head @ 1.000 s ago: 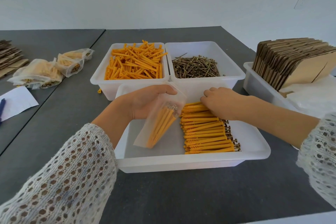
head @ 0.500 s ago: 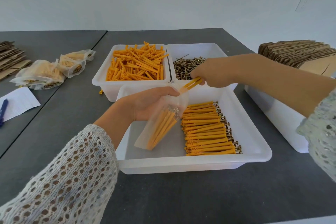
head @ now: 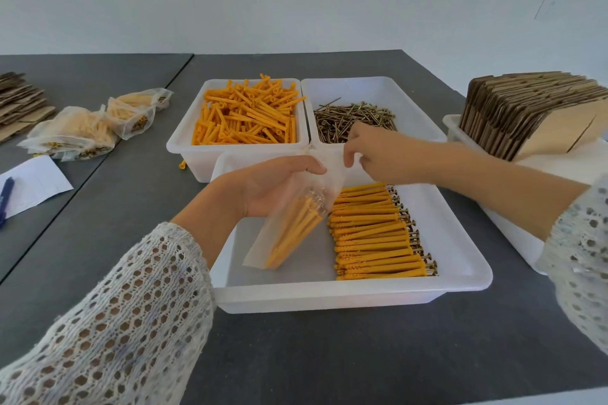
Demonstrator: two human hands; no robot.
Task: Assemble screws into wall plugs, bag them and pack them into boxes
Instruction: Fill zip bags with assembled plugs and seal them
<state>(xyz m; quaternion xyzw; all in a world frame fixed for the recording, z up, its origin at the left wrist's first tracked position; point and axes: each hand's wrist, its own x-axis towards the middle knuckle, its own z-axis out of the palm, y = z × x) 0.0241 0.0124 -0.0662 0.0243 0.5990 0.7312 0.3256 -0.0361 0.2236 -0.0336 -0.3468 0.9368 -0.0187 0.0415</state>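
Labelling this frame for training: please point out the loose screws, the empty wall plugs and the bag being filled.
loose screws (head: 353, 120), head view, middle of pile
empty wall plugs (head: 246, 120), head view, centre of heap
bag (head: 289, 233), head view, its filled lower half

Left hand (head: 273, 187) cupped, palm up, gripping; right hand (head: 378, 154) fingertips pinched.

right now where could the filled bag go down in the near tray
Bare floor on the near tray left half, under the bag and toward the front rim. The right half is crowded with a row of plugs.
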